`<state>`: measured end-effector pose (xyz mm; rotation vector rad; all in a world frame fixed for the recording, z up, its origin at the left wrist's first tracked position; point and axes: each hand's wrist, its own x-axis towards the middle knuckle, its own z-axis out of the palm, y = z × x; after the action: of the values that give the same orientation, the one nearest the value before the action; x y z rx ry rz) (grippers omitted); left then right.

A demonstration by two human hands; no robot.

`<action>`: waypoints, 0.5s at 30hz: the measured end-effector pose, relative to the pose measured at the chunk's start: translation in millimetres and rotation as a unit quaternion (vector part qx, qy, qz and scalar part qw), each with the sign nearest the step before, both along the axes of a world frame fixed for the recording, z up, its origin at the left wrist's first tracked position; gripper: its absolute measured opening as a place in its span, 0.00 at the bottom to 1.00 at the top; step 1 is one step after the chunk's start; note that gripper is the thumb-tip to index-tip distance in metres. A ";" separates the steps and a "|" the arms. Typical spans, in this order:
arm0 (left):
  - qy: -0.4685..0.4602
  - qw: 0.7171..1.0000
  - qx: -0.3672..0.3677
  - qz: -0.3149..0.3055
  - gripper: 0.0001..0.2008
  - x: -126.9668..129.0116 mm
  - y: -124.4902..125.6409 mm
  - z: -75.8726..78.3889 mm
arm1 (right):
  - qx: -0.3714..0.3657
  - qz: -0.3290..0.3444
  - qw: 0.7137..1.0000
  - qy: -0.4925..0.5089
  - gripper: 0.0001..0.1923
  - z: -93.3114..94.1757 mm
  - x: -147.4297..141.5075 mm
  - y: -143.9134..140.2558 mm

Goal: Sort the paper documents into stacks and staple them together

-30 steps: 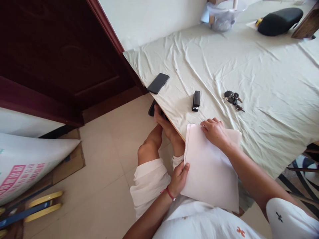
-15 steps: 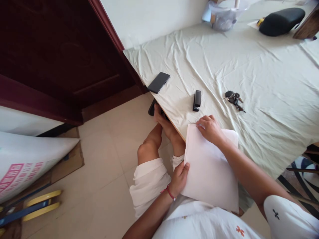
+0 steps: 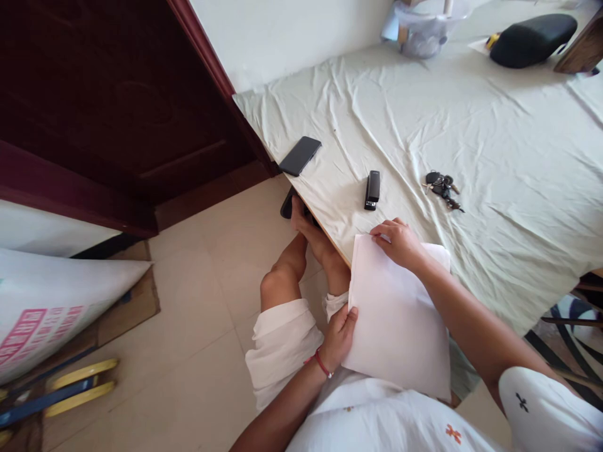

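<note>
The right hand point(image 3: 399, 242) reaches forward with its arm stretched across the sheet, fingers curled and pinching the far edge of the stack of white paper point(image 3: 396, 317), while the left hand point(image 3: 340, 334), wrist bent inward, grips the stack's near-left edge between thumb and fingers. The paper lies half on the near edge of the cloth-covered table point(image 3: 471, 125) and half over the person's lap, its long axis running near to far. Just beyond the right hand lie a black stapler point(image 3: 372, 189) and, to its right, a bunch of keys point(image 3: 441, 187); a phone point(image 3: 300, 156) rests farther left.
</note>
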<state>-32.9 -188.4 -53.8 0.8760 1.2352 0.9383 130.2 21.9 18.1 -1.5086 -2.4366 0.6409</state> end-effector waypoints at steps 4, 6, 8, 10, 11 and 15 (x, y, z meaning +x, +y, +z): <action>-0.005 1.000 -0.004 0.007 0.28 0.1 0.2 1.8 | 0.018 0.005 1.000 -0.015 0.12 -0.3 -4.8 -0.8; -0.008 1.000 -0.009 0.011 0.28 -0.2 0.5 3.4 | 0.017 0.007 1.000 -0.013 0.13 -0.1 -6.9 -0.8; -0.014 1.000 -0.012 0.011 0.27 -0.8 0.8 5.2 | 0.009 0.009 1.000 -0.009 0.13 0.5 -9.1 -0.4; -0.017 1.000 -0.013 0.009 0.27 -1.7 1.0 6.8 | 0.002 0.012 1.000 -0.008 0.13 1.1 -11.4 0.4; -0.017 1.000 -0.012 0.009 0.27 -2.2 1.0 7.5 | 0.001 0.012 1.000 -0.009 0.13 1.1 -12.5 0.8; -0.014 1.000 -0.009 0.006 0.26 -3.1 0.7 8.8 | -0.008 0.003 1.000 -0.016 0.13 -2.6 -15.8 0.8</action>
<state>-36.1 -187.7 -45.0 0.8395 1.2242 0.9442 114.4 22.7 15.5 -1.5295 -2.4668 0.6440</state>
